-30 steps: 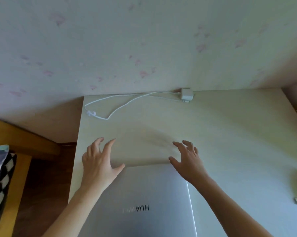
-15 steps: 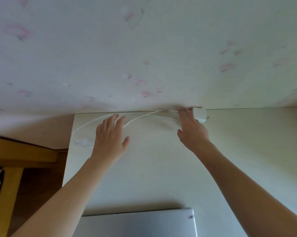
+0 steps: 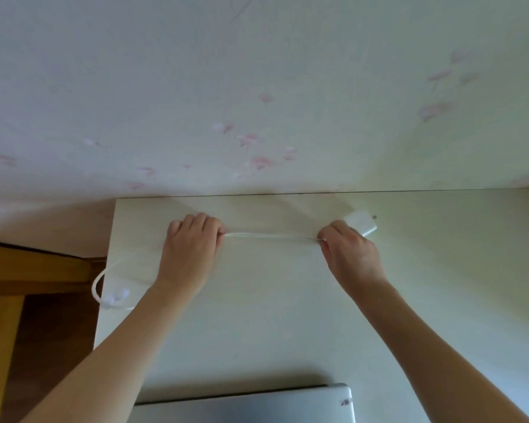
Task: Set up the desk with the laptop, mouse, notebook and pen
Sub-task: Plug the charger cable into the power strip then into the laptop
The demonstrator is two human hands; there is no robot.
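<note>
A closed silver laptop (image 3: 245, 404) lies at the near edge of the pale desk (image 3: 440, 285). Far back on the desk, my left hand (image 3: 190, 248) and my right hand (image 3: 348, 254) each pinch a white charger cable (image 3: 272, 236), which runs taut between them. The white charger block (image 3: 361, 224) sits just beyond my right hand. The cable's free end with its plug (image 3: 117, 296) loops over the desk's left edge. No mouse, notebook or pen is in view.
A floral-papered wall (image 3: 257, 117) rises directly behind the desk. To the left stand a yellow wooden piece of furniture (image 3: 28, 267) and dark wooden floor (image 3: 52, 346).
Both hands left the laptop lid, reached to the back of the desk, and closed on the cable. The block has shifted away from the wall and the cable is pulled straight.
</note>
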